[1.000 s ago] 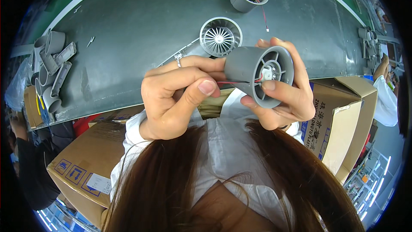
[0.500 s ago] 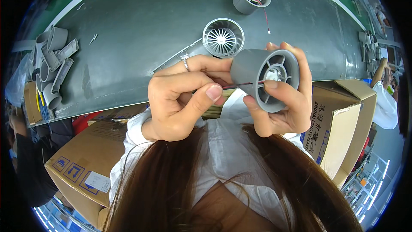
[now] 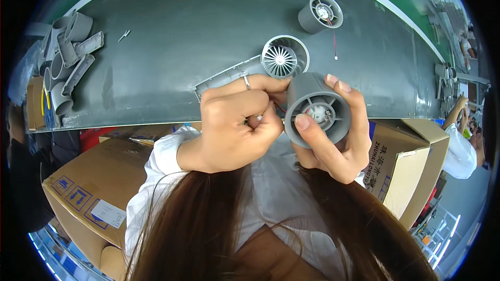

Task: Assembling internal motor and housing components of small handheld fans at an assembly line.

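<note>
My right hand (image 3: 350,134) grips a grey cylindrical fan housing (image 3: 308,86), its open end tilted up with a spoked ring and a small motor (image 3: 319,114) inside. The thumb lies over the rim onto the spokes. Close against the housing's left side, my left hand (image 3: 234,127) is curled into a fist around the motor's thin wires (image 3: 282,108). A small white plug (image 3: 259,118) peeks out between its fingers. Just beyond stands another grey round housing (image 3: 306,51) with white radial blades, and a long grey handle shell (image 3: 229,77) lies beside it, partly hidden by my left hand.
Farther back on the dark green table (image 3: 172,41) sits a similar housing (image 3: 307,20) with its wire trailing. Grey tubes and shells (image 3: 65,57) are piled at the left. Cardboard boxes (image 3: 99,177) (image 3: 411,166) flank me below the table edge. Another person's arm (image 3: 458,112) shows far right.
The housing has turned so its open end faces more upward toward me. My left fingers have closed into a fist around the wires. The view has shifted slightly.
</note>
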Demonstrator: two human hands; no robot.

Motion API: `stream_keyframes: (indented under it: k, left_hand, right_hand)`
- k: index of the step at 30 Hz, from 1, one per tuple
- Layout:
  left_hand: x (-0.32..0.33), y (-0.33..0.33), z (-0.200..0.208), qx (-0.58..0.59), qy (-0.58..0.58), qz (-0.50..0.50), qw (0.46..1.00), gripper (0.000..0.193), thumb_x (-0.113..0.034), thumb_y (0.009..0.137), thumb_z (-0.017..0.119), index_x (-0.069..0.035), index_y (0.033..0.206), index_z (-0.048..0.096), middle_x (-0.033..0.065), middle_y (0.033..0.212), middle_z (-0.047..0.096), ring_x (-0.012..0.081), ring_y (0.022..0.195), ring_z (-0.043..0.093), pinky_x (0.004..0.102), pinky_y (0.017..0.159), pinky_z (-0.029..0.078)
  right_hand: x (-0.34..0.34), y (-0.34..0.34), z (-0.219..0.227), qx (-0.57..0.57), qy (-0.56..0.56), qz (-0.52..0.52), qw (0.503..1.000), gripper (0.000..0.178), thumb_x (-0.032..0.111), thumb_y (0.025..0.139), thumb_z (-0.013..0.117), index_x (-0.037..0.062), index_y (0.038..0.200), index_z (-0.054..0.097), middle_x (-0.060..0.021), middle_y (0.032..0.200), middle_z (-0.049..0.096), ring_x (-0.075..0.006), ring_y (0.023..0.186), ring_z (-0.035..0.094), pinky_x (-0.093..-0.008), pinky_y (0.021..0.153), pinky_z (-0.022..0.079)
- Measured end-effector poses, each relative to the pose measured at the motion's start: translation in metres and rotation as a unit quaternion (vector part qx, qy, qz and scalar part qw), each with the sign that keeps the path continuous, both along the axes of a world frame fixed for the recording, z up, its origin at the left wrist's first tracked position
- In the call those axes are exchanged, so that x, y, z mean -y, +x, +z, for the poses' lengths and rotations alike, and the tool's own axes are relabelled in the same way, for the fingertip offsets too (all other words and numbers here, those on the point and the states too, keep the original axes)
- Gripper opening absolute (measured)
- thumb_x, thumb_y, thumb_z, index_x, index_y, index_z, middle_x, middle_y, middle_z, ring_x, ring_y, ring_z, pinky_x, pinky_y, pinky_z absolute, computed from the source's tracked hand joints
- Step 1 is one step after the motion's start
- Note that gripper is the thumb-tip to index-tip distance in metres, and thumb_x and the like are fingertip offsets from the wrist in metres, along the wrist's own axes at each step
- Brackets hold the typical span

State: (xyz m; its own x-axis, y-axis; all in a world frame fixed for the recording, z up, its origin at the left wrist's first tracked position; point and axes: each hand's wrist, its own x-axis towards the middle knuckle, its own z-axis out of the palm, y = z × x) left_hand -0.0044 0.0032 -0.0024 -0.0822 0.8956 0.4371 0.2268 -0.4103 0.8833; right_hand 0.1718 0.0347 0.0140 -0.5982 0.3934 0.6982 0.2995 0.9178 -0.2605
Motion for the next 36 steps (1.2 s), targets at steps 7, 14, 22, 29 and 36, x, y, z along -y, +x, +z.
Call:
stream_keyframes:
  k: [7, 14, 22, 29, 36]
  left_hand:
    - [0.002, -0.017, 0.000, -0.151, 0.027, 0.051, 0.987, 0.022, -0.005, 0.066, 0.077, 0.003, 0.081, 0.063, 0.0165, 0.093, 0.066, 0.0261, 0.067, 0.063, 0.0317, 0.059, 0.051]
    - [-0.006, -0.029, -0.015, -0.351, 0.007, 0.109, 0.930, 0.050, -0.016, 0.056, 0.083, -0.002, 0.100, 0.063, 0.0141, 0.100, 0.062, 0.0316, 0.098, 0.057, 0.0372, 0.080, 0.047]
    - [-0.009, -0.019, -0.027, -0.313, 0.019, 0.120, 0.942, 0.038, -0.006, 0.059, 0.076, -0.003, 0.094, 0.063, 0.0096, 0.087, 0.061, 0.0268, 0.090, 0.057, 0.0367, 0.074, 0.045]
    - [-0.013, -0.010, -0.030, -0.289, 0.006, 0.109, 0.951, 0.035, -0.006, 0.059, 0.078, -0.005, 0.091, 0.063, 0.0061, 0.090, 0.061, 0.0270, 0.088, 0.058, 0.0378, 0.073, 0.045]
    - [-0.018, -0.001, -0.034, -0.261, -0.006, 0.093, 0.961, 0.019, -0.007, 0.067, 0.070, -0.003, 0.084, 0.062, 0.0077, 0.088, 0.062, 0.0256, 0.084, 0.057, 0.0365, 0.074, 0.041]
  right_hand:
    - [-0.004, 0.003, 0.015, 0.031, -0.048, -0.071, 0.996, 0.038, -0.010, 0.063, 0.072, 0.0030, 0.099, 0.070, -0.0344, 0.119, 0.048, -0.0369, 0.089, 0.064, -0.0392, 0.074, 0.055]
    - [-0.035, -0.003, 0.004, 0.065, 0.098, -0.108, 0.987, 0.037, -0.010, 0.058, 0.068, 0.0012, 0.093, 0.071, -0.0323, 0.109, 0.056, -0.0379, 0.083, 0.065, -0.0355, 0.065, 0.057]
    - [-0.034, -0.020, 0.010, 0.113, 0.098, -0.098, 0.984, 0.031, -0.006, 0.059, 0.065, -0.0004, 0.089, 0.070, -0.0308, 0.105, 0.057, -0.0385, 0.087, 0.064, -0.0370, 0.066, 0.058]
    - [-0.039, -0.027, 0.005, 0.129, 0.113, -0.076, 0.982, 0.029, -0.003, 0.058, 0.066, 0.0008, 0.087, 0.069, -0.0295, 0.103, 0.058, -0.0366, 0.083, 0.065, -0.0362, 0.065, 0.058]
    - [-0.042, -0.023, 0.001, 0.102, 0.089, -0.071, 0.988, 0.037, 0.000, 0.050, 0.071, 0.0040, 0.086, 0.071, -0.0278, 0.104, 0.059, -0.0336, 0.081, 0.066, -0.0332, 0.065, 0.058]
